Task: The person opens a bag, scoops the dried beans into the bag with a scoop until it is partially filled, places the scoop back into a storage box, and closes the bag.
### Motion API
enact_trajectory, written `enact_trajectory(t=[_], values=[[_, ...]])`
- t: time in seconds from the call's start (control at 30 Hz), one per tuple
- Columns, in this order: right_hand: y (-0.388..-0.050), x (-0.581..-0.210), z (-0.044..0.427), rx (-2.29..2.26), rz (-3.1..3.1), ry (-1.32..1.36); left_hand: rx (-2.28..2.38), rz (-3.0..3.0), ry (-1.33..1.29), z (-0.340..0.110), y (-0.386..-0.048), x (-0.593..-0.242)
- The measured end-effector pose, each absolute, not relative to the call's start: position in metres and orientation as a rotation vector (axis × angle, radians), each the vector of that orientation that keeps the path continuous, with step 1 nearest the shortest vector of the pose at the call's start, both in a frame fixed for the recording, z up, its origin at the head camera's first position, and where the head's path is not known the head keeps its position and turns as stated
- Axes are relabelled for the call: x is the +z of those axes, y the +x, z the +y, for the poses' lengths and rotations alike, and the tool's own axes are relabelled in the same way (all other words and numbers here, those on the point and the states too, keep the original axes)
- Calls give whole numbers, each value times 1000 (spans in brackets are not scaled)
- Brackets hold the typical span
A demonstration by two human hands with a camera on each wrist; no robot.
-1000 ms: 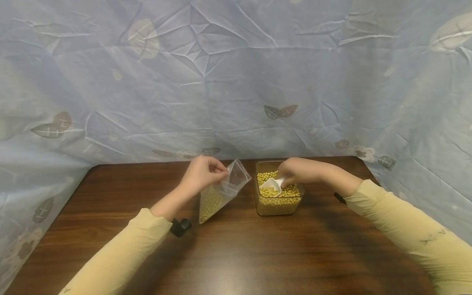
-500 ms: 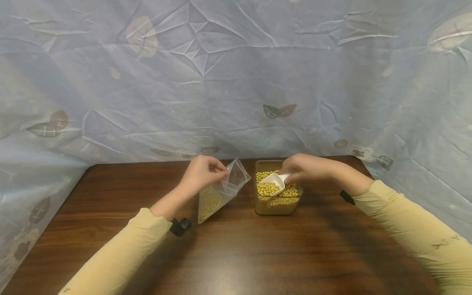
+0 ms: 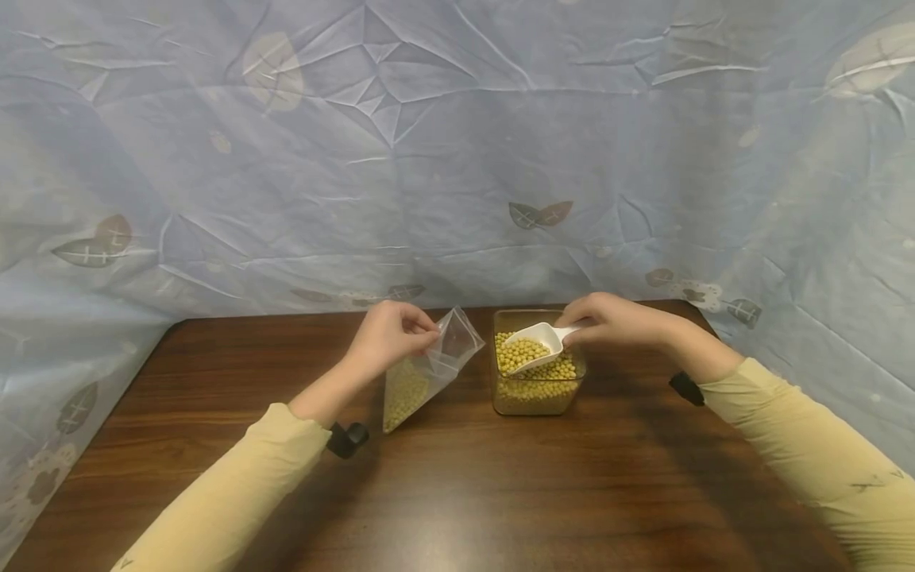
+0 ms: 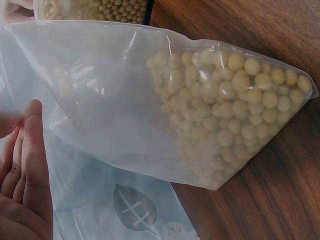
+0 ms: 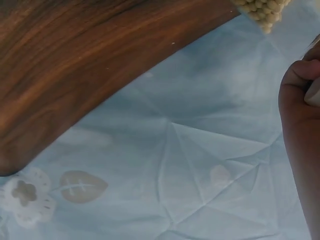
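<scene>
My left hand (image 3: 389,338) pinches the top edge of a clear plastic bag (image 3: 455,342), its mouth gaping toward the right. Yellow beans (image 4: 230,100) fill the bag's lower corner, which rests on the table in the head view. To the right, a transparent brownish container (image 3: 532,405) holds many of the same beans. My right hand (image 3: 618,322) grips the handle of a white scoop (image 3: 546,338), which is tilted over the container with beans in it. In the right wrist view, my right hand (image 5: 302,115) shows only at the right edge.
The brown wooden table (image 3: 457,485) bears the bag and container. A pale blue cloth (image 3: 443,159) with leaf prints hangs behind it and at both sides. A black strap piece (image 3: 348,439) is at my left wrist, another (image 3: 687,388) at my right.
My right hand has moved up and to the right, raising the scoop out of the beans with a load in it. The left hand and bag have hardly moved.
</scene>
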State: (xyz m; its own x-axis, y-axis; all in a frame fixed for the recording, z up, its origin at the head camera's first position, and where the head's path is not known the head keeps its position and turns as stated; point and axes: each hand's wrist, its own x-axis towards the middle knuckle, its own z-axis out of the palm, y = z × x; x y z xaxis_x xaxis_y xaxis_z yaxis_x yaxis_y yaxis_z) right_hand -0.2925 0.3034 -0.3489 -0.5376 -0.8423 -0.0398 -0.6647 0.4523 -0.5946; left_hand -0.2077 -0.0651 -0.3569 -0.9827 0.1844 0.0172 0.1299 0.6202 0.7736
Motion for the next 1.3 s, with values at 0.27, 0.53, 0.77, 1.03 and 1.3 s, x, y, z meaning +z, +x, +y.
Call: enact_trajectory(t=[0.27,0.53,0.77,1.03,1.3], values=[[-292,-360,316,-884,2377,-1185,1318,2780,281,-64,-209,-359],[-288,-364,321,-944,2428,-1122,1335,2767,273,-61,-210,-360],[-289,-357,316,-932,2489,-1104,1329,2755,267,-59,-210,-358],[-294,-338,283,-923,2440,-1107,1308,2775,264,-59,-210,-356],[-293,-329,244,-848,2456,-1173,1305,2780,274,-58,-210,-356]])
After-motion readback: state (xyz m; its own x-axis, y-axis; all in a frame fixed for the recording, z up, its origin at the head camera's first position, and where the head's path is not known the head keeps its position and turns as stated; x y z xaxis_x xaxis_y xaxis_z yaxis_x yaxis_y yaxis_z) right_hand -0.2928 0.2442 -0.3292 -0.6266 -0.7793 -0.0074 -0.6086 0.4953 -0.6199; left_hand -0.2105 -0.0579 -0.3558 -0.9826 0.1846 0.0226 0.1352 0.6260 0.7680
